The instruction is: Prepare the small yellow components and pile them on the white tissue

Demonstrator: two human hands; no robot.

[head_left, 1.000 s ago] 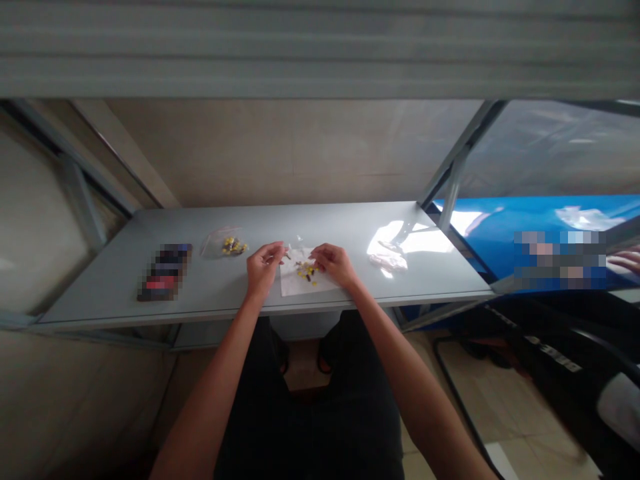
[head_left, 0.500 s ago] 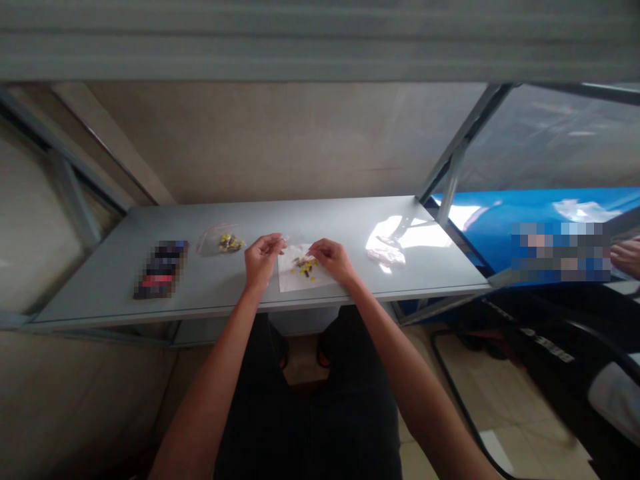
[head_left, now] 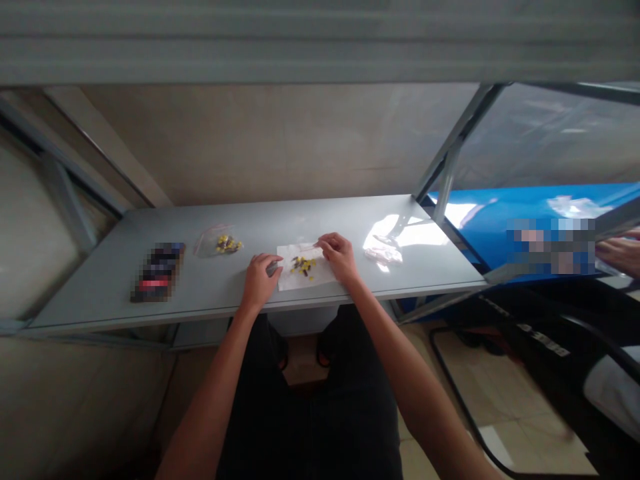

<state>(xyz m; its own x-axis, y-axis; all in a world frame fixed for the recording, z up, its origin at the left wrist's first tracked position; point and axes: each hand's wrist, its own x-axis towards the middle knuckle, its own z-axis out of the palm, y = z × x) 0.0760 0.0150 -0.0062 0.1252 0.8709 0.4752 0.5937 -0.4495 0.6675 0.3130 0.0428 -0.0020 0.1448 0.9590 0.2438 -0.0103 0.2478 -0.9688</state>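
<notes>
A white sheet (head_left: 287, 279) lies on the grey shelf (head_left: 310, 220), with a little heap of small yellow and dark pieces (head_left: 303, 265) on it. My left hand (head_left: 260, 279) rests on the shelf at the sheet's left edge, fingers curled, thumb and forefinger pinched near the paper. My right hand (head_left: 340, 257) sits at the sheet's right side, fingers bent and pinched over its upper right corner. What either pinch holds is too small to see.
A clear bag with more yellow pieces (head_left: 223, 244) lies to the left, beyond it a dark blurred-out object (head_left: 156, 272). A crumpled clear plastic piece (head_left: 383, 255) lies right in sunlight. A blue surface (head_left: 500, 220) and another person's hand (head_left: 620, 253) are at right.
My left hand has dropped from above the sheet down onto the shelf at its left edge. My right hand has stayed by the sheet's right side.
</notes>
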